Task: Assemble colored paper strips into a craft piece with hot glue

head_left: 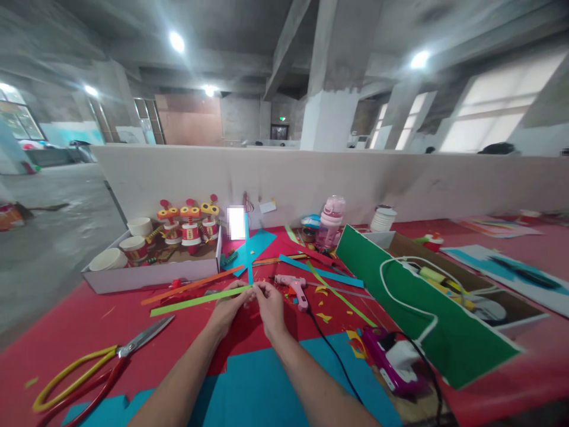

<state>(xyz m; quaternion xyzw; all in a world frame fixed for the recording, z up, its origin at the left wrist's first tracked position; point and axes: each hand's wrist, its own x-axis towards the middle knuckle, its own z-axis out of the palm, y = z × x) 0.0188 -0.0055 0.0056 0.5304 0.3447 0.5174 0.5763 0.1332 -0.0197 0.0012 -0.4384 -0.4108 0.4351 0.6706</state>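
Observation:
In the middle of the table my left hand (233, 305) and my right hand (269, 303) meet, fingertips pinched together. Between them is the end of a light green paper strip (195, 303), which stretches out to the left. A blue paper strip (249, 261) rises from the same spot, at a right angle to the green one. My fingers cover the place where the two meet, so I cannot tell whether they are joined. A pink glue gun (294, 287) lies just right of my right hand. An orange paper strip (191, 286) lies behind the green one.
Large scissors (120, 353) lie open at left. Behind them, a box (151, 277) holds paper cups and several red-and-yellow figures (190, 228). At right are a purple power strip (393, 362), a green-sided box (413, 314) with cables and a pink bottle (331, 222). Blue paper (258, 385) lies under my forearms.

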